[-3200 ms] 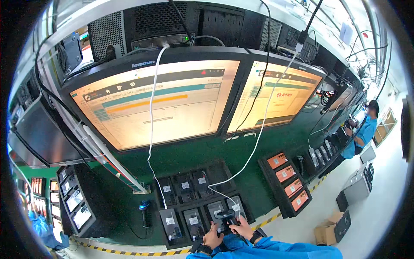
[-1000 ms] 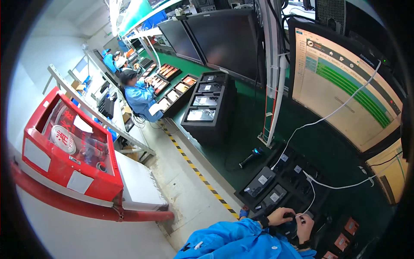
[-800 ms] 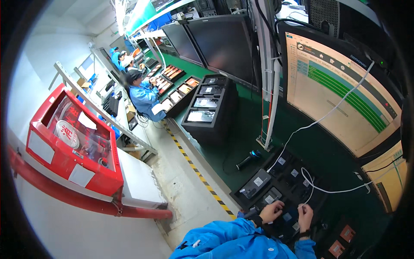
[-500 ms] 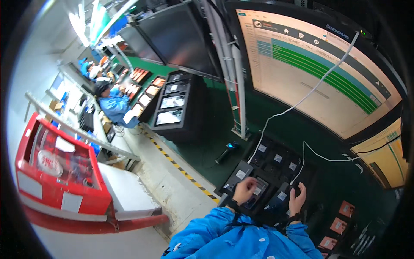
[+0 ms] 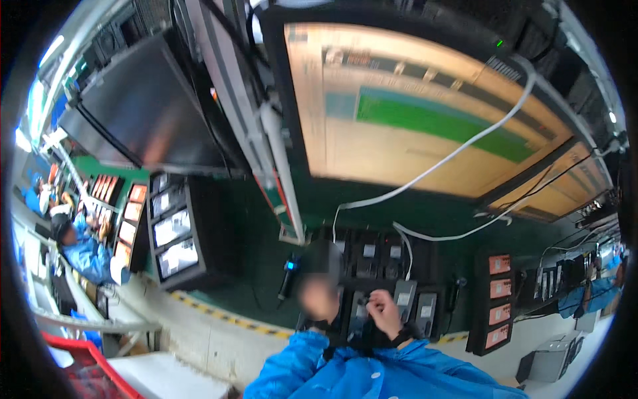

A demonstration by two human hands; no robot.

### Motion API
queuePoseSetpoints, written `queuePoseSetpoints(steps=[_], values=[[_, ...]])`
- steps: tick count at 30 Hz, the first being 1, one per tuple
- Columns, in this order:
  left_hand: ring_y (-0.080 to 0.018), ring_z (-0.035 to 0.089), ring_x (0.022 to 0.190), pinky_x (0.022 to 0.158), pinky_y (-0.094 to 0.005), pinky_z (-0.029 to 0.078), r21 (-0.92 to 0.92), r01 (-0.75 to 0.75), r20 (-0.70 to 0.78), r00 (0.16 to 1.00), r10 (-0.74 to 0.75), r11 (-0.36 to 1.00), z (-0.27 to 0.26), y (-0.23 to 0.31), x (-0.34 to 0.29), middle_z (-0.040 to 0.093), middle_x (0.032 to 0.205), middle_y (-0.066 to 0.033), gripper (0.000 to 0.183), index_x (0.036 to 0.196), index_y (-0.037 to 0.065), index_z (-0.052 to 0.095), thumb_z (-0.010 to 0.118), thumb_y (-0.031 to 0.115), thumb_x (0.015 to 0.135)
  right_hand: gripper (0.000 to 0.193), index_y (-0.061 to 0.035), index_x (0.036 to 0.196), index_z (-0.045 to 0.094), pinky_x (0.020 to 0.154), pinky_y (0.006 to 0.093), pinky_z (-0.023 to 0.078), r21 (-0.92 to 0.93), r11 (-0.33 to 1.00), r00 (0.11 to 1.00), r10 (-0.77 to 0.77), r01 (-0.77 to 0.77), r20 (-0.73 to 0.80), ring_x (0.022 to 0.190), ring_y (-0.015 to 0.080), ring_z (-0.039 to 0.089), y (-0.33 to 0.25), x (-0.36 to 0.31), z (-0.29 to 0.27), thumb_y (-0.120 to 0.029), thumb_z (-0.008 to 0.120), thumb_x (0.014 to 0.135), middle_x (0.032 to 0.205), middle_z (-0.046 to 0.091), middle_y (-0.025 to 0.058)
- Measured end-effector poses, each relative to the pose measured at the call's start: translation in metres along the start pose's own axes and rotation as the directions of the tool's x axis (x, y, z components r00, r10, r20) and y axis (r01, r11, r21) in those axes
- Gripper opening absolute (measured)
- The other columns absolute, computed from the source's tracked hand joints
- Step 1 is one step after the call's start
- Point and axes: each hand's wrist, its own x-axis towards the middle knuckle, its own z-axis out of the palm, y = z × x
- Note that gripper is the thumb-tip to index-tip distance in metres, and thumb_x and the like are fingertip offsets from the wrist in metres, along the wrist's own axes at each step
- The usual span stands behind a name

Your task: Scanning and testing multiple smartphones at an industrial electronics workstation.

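My left hand (image 5: 320,300) is smeared by motion over the left side of a black tray (image 5: 436,263) of phones. A dark, blurred, slab-like shape (image 5: 325,261) rises just above its fingers; whether the hand grips it cannot be made out. My right hand (image 5: 385,315) is closed, thumb and fingers bent together beside a dark phone (image 5: 359,311) in the tray. What is between those fingers, if anything, is hidden. To its right lie a grey phone (image 5: 404,296) and another phone (image 5: 425,311). A white cable (image 5: 408,256) runs down to the grey phone.
A barcode scanner (image 5: 287,279) lies left of the tray. Beyond it stands a black case (image 5: 207,233) of devices. A large monitor (image 5: 399,156) rises behind, next to a metal post (image 5: 276,153). On the right sits a tray of reddish boxes (image 5: 500,288). Other people (image 5: 86,249) sit far left.
The view has swung right, bringing the reddish boxes and a person at the right into sight. My left hand has left the middle phone for the tray's left side; my right hand has closed.
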Motion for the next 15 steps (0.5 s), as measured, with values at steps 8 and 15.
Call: queuePoseSetpoints(steps=[8, 15], values=[[-0.0324, 0.064, 0.086, 0.072, -0.0371, 0.051, -0.716, 0.142, 0.186, 0.983, -0.009, 0.684, -0.022, 0.001, -0.045, 0.064, 0.091, -0.0175, 0.034, 0.099, 0.004, 0.051, 0.069, 0.006, 0.07, 0.03, -0.0013, 0.089, 0.061, 0.067, 0.0341, 0.051, -0.137, 0.937, 0.942, -0.3, 0.32, 0.153, 0.078, 0.0252, 0.065, -0.022, 0.03, 0.065, -0.027, 0.047, 0.093, 0.084, 0.065, 0.0142], [-0.0425, 0.059, 0.082, 0.066, -0.0452, 0.048, -0.566, 0.109, 0.212, 0.977, 0.016, 0.817, -0.033, 0.016, -0.056, 0.061, 0.088, -0.0259, 0.031, 0.11, 0.006, 0.051, 0.057, 0.006, 0.079, 0.041, -0.0045, 0.074, 0.047, 0.051, 0.0345, 0.05, 0.355, 0.92, 0.935, 0.26, -0.164, -0.242, 0.051, 0.0217, 0.057, -0.036, 0.039, 0.082, -0.036, 0.036, 0.098, 0.06, 0.055, 0.0104]])
